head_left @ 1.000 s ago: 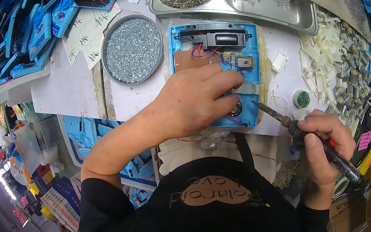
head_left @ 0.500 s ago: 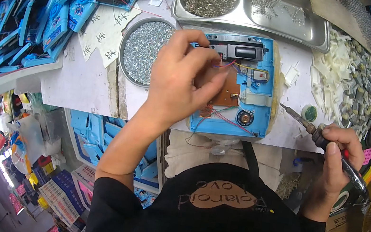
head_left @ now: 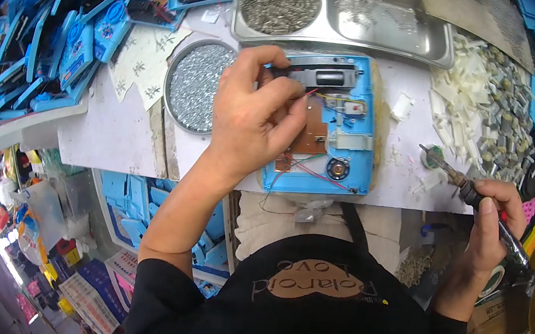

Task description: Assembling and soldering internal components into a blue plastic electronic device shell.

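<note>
Head view: soldering iron (head_left: pixel 470 193) in the right hand (head_left: pixel 496 218), left hand (head_left: pixel 248 112) over an open blue plastic housing (head_left: pixel 362 171).
The right hand grips the iron's handle, its tip over a small green tub (head_left: pixel 433 158); the left fingertips bunch at a red wire (head_left: pixel 312 92), whether pinching it I cannot tell. The housing lies on the white tabletop (head_left: pixel 113 137), right of a round dish of screws (head_left: pixel 199 86).

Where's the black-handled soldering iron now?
Right half of the head view: the black-handled soldering iron with its metal shaft is in the right hand, its tip overlapping the small round green tub in view.
</note>
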`<state>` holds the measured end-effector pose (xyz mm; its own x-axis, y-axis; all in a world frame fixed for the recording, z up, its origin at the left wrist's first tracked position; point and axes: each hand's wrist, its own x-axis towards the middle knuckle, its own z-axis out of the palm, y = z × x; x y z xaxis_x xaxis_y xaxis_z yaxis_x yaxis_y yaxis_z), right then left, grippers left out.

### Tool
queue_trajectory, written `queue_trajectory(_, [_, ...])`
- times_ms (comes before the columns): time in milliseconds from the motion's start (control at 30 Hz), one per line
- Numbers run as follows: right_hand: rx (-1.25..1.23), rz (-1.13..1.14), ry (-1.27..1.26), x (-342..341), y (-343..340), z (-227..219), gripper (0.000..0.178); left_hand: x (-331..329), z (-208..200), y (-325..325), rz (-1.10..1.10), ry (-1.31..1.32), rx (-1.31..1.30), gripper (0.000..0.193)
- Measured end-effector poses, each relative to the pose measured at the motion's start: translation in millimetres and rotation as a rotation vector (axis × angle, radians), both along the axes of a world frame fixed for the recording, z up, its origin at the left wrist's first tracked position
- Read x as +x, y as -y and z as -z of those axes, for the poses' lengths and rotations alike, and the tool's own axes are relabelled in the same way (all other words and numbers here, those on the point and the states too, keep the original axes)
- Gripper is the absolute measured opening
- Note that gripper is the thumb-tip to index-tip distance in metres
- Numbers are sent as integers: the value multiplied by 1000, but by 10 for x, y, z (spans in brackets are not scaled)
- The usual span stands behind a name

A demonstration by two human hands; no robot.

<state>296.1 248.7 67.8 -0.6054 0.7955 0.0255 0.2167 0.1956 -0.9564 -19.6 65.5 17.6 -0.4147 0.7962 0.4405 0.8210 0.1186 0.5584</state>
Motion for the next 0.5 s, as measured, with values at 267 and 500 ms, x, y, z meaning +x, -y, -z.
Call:
queue_trajectory(267, [227,657,-324,968,-659,-310,14,49,-20,48,-28,32,-80,8])
queue_trajectory(500, [432,871,2,1726,-1212,-430,16,39,4,-31,68,-60,-20,9])
